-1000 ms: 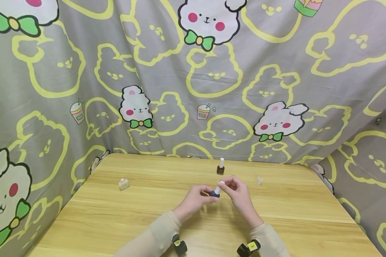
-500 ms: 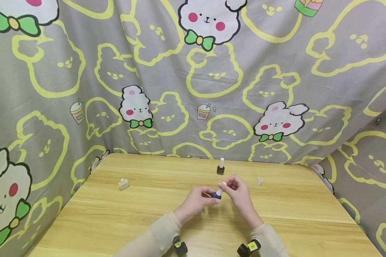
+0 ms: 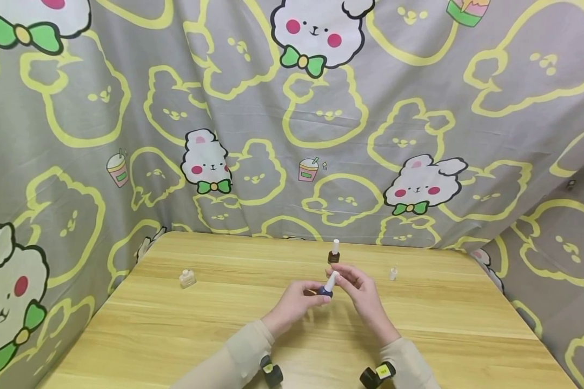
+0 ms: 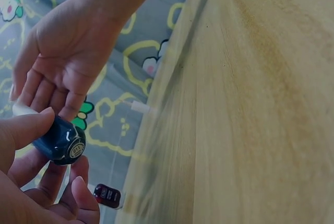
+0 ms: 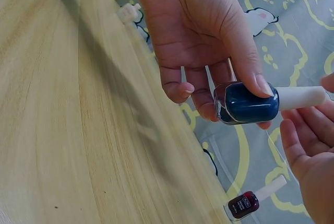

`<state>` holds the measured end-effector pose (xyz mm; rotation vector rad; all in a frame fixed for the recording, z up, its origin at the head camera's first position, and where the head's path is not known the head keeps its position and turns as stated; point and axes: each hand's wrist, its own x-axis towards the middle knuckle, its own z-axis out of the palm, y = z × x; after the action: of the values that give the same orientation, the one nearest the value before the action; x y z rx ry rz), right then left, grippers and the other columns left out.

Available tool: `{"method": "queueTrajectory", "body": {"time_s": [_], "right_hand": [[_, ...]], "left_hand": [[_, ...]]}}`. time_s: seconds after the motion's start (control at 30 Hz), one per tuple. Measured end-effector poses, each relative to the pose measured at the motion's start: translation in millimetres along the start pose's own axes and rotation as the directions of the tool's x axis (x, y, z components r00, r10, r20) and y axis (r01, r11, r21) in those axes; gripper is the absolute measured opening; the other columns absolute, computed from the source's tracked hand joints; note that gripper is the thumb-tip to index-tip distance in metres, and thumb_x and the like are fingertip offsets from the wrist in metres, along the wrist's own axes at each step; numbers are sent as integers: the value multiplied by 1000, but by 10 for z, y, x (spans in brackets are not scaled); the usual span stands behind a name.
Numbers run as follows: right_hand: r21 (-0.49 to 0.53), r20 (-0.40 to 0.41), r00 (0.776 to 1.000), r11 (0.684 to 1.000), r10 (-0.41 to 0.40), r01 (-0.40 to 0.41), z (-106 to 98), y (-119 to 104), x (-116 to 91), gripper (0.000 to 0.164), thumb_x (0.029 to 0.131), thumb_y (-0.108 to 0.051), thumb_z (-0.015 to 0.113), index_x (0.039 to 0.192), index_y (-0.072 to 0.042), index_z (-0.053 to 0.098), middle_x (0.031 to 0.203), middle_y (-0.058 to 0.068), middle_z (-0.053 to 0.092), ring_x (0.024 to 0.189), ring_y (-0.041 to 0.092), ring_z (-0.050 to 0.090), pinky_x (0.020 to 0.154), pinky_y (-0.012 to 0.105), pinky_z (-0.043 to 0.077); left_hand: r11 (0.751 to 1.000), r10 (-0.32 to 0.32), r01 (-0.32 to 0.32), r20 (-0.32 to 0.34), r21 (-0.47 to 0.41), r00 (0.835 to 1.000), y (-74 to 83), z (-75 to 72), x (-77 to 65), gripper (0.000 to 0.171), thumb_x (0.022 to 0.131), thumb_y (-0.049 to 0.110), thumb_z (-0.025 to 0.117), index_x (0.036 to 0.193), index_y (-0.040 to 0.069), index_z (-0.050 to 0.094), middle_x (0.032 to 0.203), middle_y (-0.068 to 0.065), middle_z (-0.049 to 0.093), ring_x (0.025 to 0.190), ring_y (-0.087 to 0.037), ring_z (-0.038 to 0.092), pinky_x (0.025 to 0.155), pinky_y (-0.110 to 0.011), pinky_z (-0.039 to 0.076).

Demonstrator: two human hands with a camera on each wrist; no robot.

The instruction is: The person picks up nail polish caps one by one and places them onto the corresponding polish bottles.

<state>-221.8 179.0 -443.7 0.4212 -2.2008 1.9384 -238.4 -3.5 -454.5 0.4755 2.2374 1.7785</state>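
Note:
My left hand (image 3: 297, 302) holds a dark blue nail polish bottle (image 5: 248, 103) by its glass body, the thumb on one side and fingers on the other. The bottle is tilted, and its round base label (image 4: 77, 150) shows in the left wrist view. A long white cap (image 5: 302, 97) sits on its neck. At the end of that cap my right hand (image 3: 362, 294) pinches with thumb and forefinger, its other fingers loosely bent. Both hands are above the middle of the wooden table (image 3: 214, 335).
A dark red nail polish bottle (image 3: 333, 257) with a white cap stands behind the hands. A small pale bottle (image 3: 187, 279) without a cap is at the left, and a small white cap (image 3: 393, 273) stands at the right. A patterned curtain (image 3: 253, 119) hangs behind the table.
My right hand's fingers have lifted and spread a little around the cap, the forefinger now reaching farther forward. The blue bottle has shifted slightly left in my left hand's hold.

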Motion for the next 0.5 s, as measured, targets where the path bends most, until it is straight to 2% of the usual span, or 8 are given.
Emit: {"method": "queueTrajectory", "body": {"time_s": [0.23,0.5], "right_hand": [[7,25,1000,1000,-6,6,-5,-3,-8,32,98,-17,57,124,2,60,119,22,67,98,4,68,89,20,52],[-31,-22,1000,999,-18,17,6,1,5,29,96,-17,61,116,3,65,112,21,71,97,3,68,85,20,54]], "left_hand": [[1000,11,-11,9,-5,1000,-14,-4,6,28,85,24,75,107,6,72,99,-6,72,84,-14,61,74,-30,45],[1000,17,-17,3,-18,1000,-23,0,14,27,83,24,77,103,7,73,97,-5,73,81,-14,61,72,-30,46]]}}
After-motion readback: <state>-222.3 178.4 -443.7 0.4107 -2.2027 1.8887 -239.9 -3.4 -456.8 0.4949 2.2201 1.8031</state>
